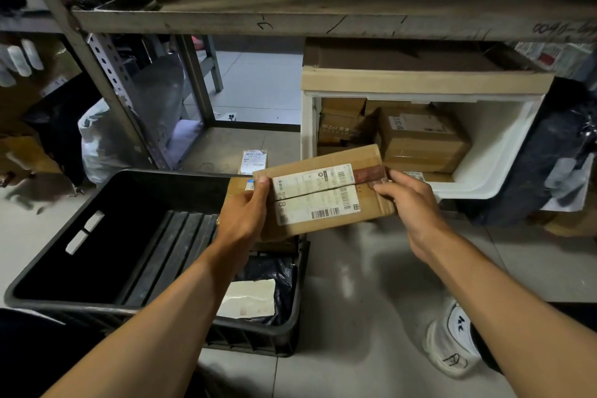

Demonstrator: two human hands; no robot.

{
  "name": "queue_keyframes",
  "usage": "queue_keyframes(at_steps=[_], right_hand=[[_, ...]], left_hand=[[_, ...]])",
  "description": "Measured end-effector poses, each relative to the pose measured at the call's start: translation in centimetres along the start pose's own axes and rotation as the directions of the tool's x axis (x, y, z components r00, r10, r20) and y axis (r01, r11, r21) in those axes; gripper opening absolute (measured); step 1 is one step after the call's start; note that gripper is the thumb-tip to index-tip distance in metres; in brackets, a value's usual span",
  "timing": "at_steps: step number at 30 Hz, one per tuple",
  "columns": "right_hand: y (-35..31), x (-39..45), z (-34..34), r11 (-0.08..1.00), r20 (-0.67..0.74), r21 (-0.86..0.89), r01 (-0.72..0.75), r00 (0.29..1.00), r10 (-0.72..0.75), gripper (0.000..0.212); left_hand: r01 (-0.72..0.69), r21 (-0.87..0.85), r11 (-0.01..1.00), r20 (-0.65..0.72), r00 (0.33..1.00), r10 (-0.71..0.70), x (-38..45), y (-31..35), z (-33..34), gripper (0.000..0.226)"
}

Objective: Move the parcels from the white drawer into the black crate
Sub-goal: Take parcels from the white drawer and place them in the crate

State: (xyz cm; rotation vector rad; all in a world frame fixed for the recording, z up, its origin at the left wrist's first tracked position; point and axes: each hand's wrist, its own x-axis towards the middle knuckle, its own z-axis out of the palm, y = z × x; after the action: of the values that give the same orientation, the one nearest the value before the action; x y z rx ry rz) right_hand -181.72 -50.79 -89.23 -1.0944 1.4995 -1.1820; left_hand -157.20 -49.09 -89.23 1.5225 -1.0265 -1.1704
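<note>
We hold a flat brown parcel (323, 191) up in the air with both hands; it hangs between the black crate (97, 236) and the white drawer (497, 152), with its left end over the crate's right edge. Our left hand (245, 216) grips the left end, thumb curled on top and the other fingers hidden under the box; our right hand (407, 203) pinches the right end, fingertips on the red tape there.

The parcel has a white shipping label (316, 194) with black bar codes and small print — the words are too tiny for us to read, though a big "8" shows at the left end.

The white drawer sits under a shelf (290, 19) and holds more brown boxes (420, 139); one box (339, 126) reads "Zol" in pale letters. A large cardboard box (420, 74) sits on top of the drawer.

Inside the crate, at its right side, lies a black plastic bag with a pale label (248, 297); a small labelled packet (253, 163) stands on the floor just behind the crate. The shelf edge bears scribbled numbers at the far right — too blurred to read.
</note>
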Motion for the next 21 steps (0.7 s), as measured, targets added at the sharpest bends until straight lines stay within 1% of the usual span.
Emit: queue_keyframes(at_steps=[1,2,3,7,9,10,13,14,16,19,20,21], right_hand=[[0.0,0.3,0.0,1.0,0.002,0.01,-0.011,1.0,0.011,0.064],[0.1,0.5,-0.1,0.999,0.009,0.03,-0.019,1.0,0.019,0.08],[0.3,0.6,-0.1,0.998,0.015,0.05,-0.028,1.0,0.027,0.088],[0.6,0.6,0.0,0.988,0.07,0.13,-0.087,0.994,0.079,0.096],[0.6,0.7,0.2,0.982,0.06,0.165,-0.091,0.995,0.083,0.092],[0.5,0.7,0.4,0.98,0.033,0.18,-0.086,0.996,0.081,0.084],[0.3,0.6,0.8,0.972,-0.054,0.23,-0.04,0.997,0.054,0.036],[0.3,0.7,0.9,0.967,-0.076,0.253,-0.023,0.996,0.044,0.031],[0.4,0.8,1.0,0.962,-0.104,0.273,0.001,0.994,0.028,0.033],[0.2,0.7,1.2,0.983,-0.09,0.183,0.013,0.996,0.004,0.035],[0.2,0.6,1.2,0.988,-0.066,0.153,0.012,0.998,-0.002,0.044],[0.2,0.5,1.3,0.992,-0.042,0.129,0.0,0.999,0.006,0.061]], left_hand=[[0.001,0.008,1.0,0.015,1.0,-0.001,0.2,-0.3,-0.1,0.037],[0.007,0.008,1.0,0.022,1.0,-0.008,0.3,-0.4,-0.1,0.036],[0.012,0.002,1.0,0.023,1.0,-0.012,0.3,-0.4,-0.2,0.036],[0.021,-0.033,0.999,0.049,0.999,-0.019,0.3,0.1,-0.3,0.039],[0.039,-0.039,0.998,0.062,0.997,-0.037,0.2,0.4,-0.2,0.04],[0.058,-0.043,0.997,0.06,0.997,-0.055,0.2,0.5,-0.2,0.039],[0.147,-0.089,0.985,0.059,0.988,-0.142,0.1,0.7,0.0,0.036],[0.173,-0.106,0.979,0.076,0.983,-0.166,0.0,0.8,0.0,0.038],[0.219,-0.129,0.967,0.107,0.973,-0.206,-0.2,0.9,0.0,0.037],[0.274,-0.164,0.947,0.158,0.955,-0.249,-0.2,0.9,0.0,0.031],[0.3,-0.175,0.938,0.176,0.947,-0.27,-0.3,0.9,0.0,0.032],[0.327,-0.183,0.927,0.198,0.936,-0.291,-0.3,0.8,0.0,0.034]])
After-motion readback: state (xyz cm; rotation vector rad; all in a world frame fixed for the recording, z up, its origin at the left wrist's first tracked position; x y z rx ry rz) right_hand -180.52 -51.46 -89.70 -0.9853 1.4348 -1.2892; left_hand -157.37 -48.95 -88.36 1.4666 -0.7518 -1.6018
